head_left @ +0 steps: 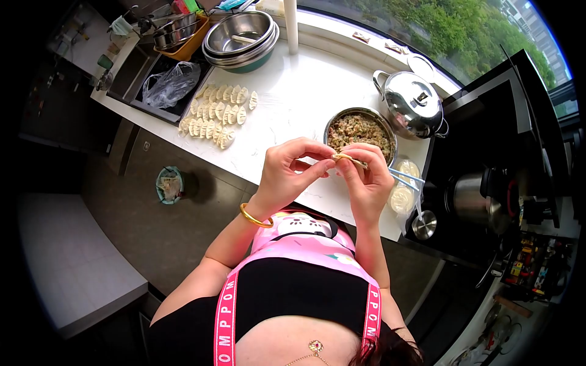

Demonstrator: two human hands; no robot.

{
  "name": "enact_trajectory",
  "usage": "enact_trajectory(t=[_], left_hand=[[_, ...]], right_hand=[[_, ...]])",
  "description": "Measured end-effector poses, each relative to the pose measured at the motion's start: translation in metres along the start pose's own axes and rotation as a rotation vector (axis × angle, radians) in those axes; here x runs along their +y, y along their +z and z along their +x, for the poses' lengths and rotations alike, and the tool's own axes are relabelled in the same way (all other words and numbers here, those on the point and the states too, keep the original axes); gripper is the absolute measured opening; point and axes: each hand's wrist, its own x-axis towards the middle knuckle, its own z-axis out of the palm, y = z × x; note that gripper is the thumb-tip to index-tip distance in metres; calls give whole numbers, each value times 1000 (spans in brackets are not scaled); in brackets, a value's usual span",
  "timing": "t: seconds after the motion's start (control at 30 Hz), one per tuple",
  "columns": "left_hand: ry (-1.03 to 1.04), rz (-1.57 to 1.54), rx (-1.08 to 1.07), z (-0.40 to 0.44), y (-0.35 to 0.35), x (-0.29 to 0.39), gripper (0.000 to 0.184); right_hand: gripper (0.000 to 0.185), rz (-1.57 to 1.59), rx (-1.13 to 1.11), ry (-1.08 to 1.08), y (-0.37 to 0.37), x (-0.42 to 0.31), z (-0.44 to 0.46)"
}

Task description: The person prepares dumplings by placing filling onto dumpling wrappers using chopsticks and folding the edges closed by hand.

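Observation:
Between my two hands, over the near side of the filling bowl, is a pale dumpling (350, 160) whose edge is pinched. My left hand (292, 171) grips its left end with thumb and fingertips. On the other side, my right hand (367, 180) presses the dough between thumb and fingers, hiding part of it. Just beyond the fingers stands a metal bowl of minced filling (360, 129). Round dumpling wrappers (401, 200) in clear plastic lie right of my right hand, with light blue sticks (406, 177) across them. Several rows of pleated dumplings (215, 113) sit on the left of the counter.
A lidded steel pot (415, 100) stands behind the filling bowl. Nested bowls (239, 36) are at the back left, near the sink with a plastic bag (172, 85). To the right is a dark stove with another pot (476, 195). A bin (169, 185) stands on the floor.

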Motion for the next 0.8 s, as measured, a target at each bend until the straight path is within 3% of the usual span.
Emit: enact_trajectory(t=[0.3, 0.47, 0.8], left_hand=[[-79, -166, -7, -2, -2, -2, 13], [34, 11, -16, -1, -1, 4, 11], [61, 67, 22, -3, 2, 2, 8]], right_hand=[[9, 68, 18, 32, 1, -1, -3], [8, 45, 21, 27, 2, -2, -4], [8, 11, 9, -2, 2, 1, -7]])
